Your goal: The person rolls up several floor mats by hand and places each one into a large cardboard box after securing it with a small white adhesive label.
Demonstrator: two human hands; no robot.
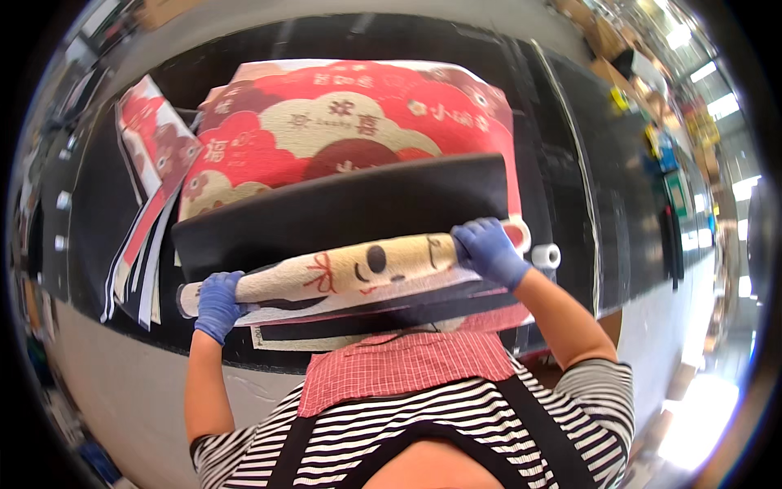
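Note:
A cream mat (358, 269) with a cartoon pattern is rolled into a tube across the table in front of me. My left hand (218, 306), in a blue glove, is closed around the tube's left end. Near its right end, my right hand (490, 251), gloved the same way, grips the roll from above. Part of the mat's black backing (350, 208) lies exposed just beyond the tube. Farther back lies a stack of red and cream patterned mats (326, 122).
Cut strips (155, 196) of patterned mat lie on the left of the black table (562, 187). A white tape roll (546, 256) stands right of the mat. Small boxes (676, 191) and a dark bar (673, 244) lie farther right.

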